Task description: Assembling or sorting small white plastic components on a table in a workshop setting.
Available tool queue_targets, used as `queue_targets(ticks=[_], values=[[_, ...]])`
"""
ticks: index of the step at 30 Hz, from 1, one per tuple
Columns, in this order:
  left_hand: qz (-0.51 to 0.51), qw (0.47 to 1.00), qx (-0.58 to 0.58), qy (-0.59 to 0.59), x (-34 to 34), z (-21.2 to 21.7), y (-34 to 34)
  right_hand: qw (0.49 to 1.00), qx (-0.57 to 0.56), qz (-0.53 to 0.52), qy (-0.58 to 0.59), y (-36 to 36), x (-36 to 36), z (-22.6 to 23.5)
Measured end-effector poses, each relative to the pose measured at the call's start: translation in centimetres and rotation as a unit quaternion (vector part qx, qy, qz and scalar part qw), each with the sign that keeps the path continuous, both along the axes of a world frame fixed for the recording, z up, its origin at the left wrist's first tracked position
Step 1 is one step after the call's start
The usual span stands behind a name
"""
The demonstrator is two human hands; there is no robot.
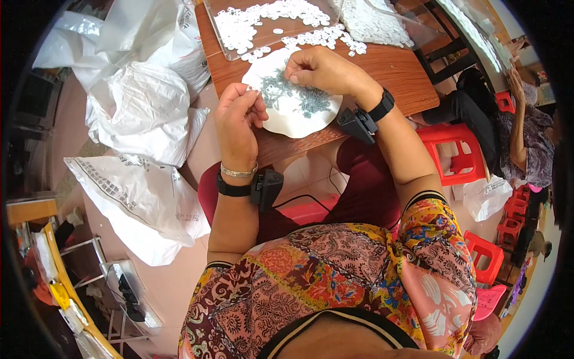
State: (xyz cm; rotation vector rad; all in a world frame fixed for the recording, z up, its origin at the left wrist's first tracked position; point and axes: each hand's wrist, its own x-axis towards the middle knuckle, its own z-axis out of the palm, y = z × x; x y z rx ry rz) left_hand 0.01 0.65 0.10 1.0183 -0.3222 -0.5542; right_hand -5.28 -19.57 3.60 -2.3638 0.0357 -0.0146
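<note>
My left hand (239, 113) is closed in a pinch at the left rim of a round white dish (281, 125). A small white plastic piece (250, 89) shows at its fingertips. Over the dish, my right hand (326, 70) has thumb and forefinger pressed together; whatever is between them is too small to make out. Beneath it lies a pile of small grey metal parts (313, 100), slim like screws or pins. Small white oval plastic pieces (320, 37) are scattered on the wooden table (388, 75) beyond the dish.
A clear tray (230, 55) with many white pieces stands at the table's far side, beside a full clear bag (376, 24). White sacks (140, 110) crowd the floor at left. Red stools (454, 157) and another person (526, 134) are at right.
</note>
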Motion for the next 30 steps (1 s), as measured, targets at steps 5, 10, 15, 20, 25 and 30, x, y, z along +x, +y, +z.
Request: queue_targets(ticks=[5, 10, 15, 20, 25, 30], values=[[0.008, 0.999, 0.02, -0.025, -0.6, 0.1, -0.5, 0.989, 0.145, -0.018, -0.021, -0.3, 0.1, -0.5], [0.007, 0.999, 0.034, -0.031, -1.0, -0.2, -0.9, 0.988, 0.148, -0.033, -0.019, 0.9, -0.2, 0.4], [0.001, 0.999, 0.016, -0.039, -1.2, -0.2, -1.1, 0.986, 0.165, 0.004, -0.001, 1.4, -0.3, 0.8], [0.02, 0.977, 0.063, -0.205, -1.1, -0.6, -1.4, 0.985, 0.17, 0.022, 0.001, 2.1, -0.3, 0.9], [-0.023, 0.981, 0.103, -0.165, -1.2, -0.5, -1.2, 0.987, 0.153, 0.039, 0.027, 2.4, -0.3, 0.6], [-0.023, 0.987, 0.083, -0.135, -0.9, -0.8, -1.1, 0.976, 0.211, 0.039, 0.033, 2.5, -0.6, 1.4]])
